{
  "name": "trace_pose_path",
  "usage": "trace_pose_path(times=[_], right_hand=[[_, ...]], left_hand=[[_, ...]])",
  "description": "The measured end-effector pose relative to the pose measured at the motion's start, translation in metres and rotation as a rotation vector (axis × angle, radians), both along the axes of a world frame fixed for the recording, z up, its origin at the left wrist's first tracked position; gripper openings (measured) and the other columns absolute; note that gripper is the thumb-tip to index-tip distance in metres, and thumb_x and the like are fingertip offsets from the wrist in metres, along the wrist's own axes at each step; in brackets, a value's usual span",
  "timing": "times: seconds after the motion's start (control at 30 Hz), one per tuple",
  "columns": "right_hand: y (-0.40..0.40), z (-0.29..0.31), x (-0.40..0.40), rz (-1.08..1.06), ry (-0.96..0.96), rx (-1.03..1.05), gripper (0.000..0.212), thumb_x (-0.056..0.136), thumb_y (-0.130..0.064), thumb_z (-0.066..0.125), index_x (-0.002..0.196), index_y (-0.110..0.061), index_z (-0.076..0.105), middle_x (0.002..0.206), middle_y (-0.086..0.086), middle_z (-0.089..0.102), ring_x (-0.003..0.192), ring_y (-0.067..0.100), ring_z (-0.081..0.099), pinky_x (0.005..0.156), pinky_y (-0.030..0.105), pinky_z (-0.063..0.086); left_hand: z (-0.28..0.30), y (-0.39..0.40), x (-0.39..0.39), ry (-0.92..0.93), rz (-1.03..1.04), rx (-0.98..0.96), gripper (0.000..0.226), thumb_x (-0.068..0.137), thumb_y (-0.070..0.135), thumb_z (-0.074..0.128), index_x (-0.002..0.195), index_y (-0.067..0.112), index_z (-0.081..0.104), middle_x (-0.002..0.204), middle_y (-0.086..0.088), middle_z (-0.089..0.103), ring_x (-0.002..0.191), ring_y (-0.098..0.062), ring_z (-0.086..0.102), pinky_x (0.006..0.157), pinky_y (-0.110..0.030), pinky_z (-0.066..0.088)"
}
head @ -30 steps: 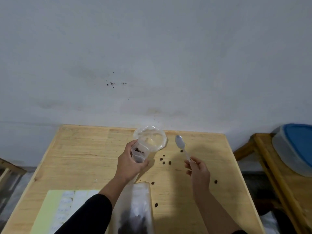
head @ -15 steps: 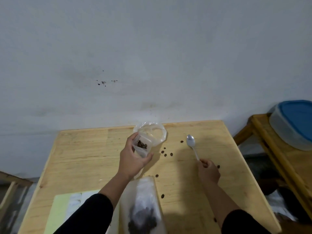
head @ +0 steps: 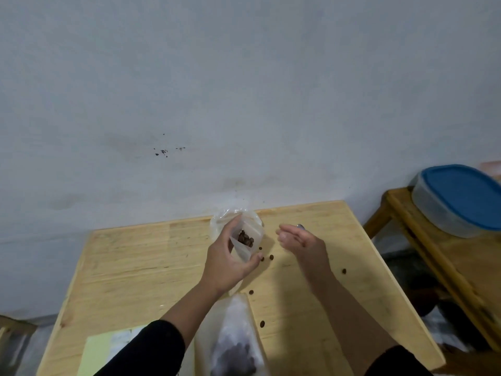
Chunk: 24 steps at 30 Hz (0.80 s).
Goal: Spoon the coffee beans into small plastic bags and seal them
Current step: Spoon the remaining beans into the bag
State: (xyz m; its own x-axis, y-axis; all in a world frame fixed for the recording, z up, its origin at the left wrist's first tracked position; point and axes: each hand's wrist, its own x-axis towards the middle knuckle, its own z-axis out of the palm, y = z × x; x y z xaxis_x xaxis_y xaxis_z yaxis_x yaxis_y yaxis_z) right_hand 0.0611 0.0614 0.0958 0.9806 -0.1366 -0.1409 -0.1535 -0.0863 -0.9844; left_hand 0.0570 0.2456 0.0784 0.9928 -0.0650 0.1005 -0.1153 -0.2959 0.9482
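Above the table (head: 130,267) my left hand (head: 225,263) pinches the small bag (head: 245,240) between fingers and thumb, mouth up and slightly tilted, with a clump of beans (head: 246,238) showing through its clear side. At three o'clock from it, just apart, my right hand (head: 299,240) hangs palm up with the fingers relaxed and spread, gripping nothing. At one o'clock from that hand a bit of the spoon (head: 300,226) peeks out behind the fingers; I cannot tell whether it touches them. Behind the bag, at twelve o'clock, crumpled clear plastic (head: 225,214) lies at the table's far edge. Loose beans (head: 271,257) dot the wood between my hands and toward six o'clock. At six o'clock from my left hand, near the table's front edge, stands the big bag (head: 230,337), dark beans heaped inside. At eight o'clock lies a pale yellow sheet (head: 95,354). Off at three o'clock, on a separate wooden stand (head: 423,240), sits a tub with a blue lid (head: 461,194).
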Motion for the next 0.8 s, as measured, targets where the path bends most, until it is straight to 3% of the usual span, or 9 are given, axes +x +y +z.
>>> trace_pose_path(times=[0.17,0.27,0.33,0.4,0.53,0.67,0.8], right_hand=[[0.021,0.031,0.002,0.086,-0.157,0.119,0.025,0.078,-0.006,0.072,0.097,-0.021,0.07,0.092,0.0,0.073,0.092,0.012,0.067,0.083,0.021,0.051],[0.027,0.039,0.002,0.072,-0.182,0.133,0.025,0.077,-0.004,0.072,0.097,-0.019,0.07,0.091,-0.002,0.074,0.09,0.008,0.067,0.08,0.017,0.05],[0.031,0.045,0.002,0.046,-0.183,0.147,0.025,0.077,-0.002,0.072,0.096,-0.018,0.069,0.092,0.0,0.073,0.086,0.005,0.067,0.077,0.016,0.05],[0.034,0.05,0.001,-0.001,-0.194,0.143,0.024,0.077,-0.002,0.072,0.094,-0.018,0.068,0.092,0.003,0.071,0.082,0.004,0.065,0.074,0.015,0.05],[0.031,0.059,0.002,-0.084,-0.24,0.021,0.025,0.075,-0.012,0.076,0.097,-0.02,0.067,0.099,0.002,0.065,0.085,0.005,0.062,0.076,0.018,0.05],[0.027,0.071,0.003,-0.023,-0.249,0.043,0.027,0.077,-0.009,0.073,0.099,-0.021,0.061,0.093,-0.001,0.064,0.087,0.008,0.061,0.079,0.02,0.049],[0.018,0.078,0.002,0.094,-0.329,0.015,0.039,0.083,-0.005,0.067,0.11,-0.029,0.055,0.08,-0.002,0.066,0.08,0.011,0.063,0.078,0.022,0.049]], left_hand=[[0.024,-0.004,-0.004,0.011,-0.107,-0.034,0.069,0.083,0.015,0.068,0.137,0.033,0.028,0.131,0.016,0.045,0.122,0.004,0.044,0.096,-0.004,0.035],[0.037,-0.005,-0.003,-0.027,-0.172,-0.002,0.051,0.094,0.025,0.049,0.141,0.026,0.03,0.134,0.006,0.05,0.119,-0.002,0.049,0.097,-0.017,0.042],[0.043,-0.006,-0.003,-0.09,-0.164,0.037,0.048,0.095,0.038,0.035,0.137,0.017,0.043,0.11,-0.007,0.066,0.095,-0.012,0.061,0.081,-0.03,0.048],[0.047,-0.006,-0.004,-0.151,-0.133,0.037,0.05,0.093,0.047,0.028,0.124,0.018,0.055,0.08,-0.01,0.065,0.072,-0.019,0.06,0.067,-0.034,0.047],[0.056,-0.002,-0.003,-0.183,-0.043,0.003,0.031,0.097,0.04,0.041,0.091,0.026,0.067,0.068,0.005,0.065,0.067,-0.004,0.061,0.06,-0.014,0.045],[0.068,0.0,-0.005,-0.081,0.061,-0.154,0.016,0.088,0.032,0.058,0.097,0.029,0.07,0.085,0.008,0.073,0.082,-0.002,0.068,0.076,-0.018,0.051],[0.081,-0.002,-0.009,-0.124,0.182,-0.263,0.019,0.082,0.019,0.071,0.099,0.026,0.065,0.081,0.004,0.073,0.08,-0.008,0.069,0.078,-0.02,0.05]])
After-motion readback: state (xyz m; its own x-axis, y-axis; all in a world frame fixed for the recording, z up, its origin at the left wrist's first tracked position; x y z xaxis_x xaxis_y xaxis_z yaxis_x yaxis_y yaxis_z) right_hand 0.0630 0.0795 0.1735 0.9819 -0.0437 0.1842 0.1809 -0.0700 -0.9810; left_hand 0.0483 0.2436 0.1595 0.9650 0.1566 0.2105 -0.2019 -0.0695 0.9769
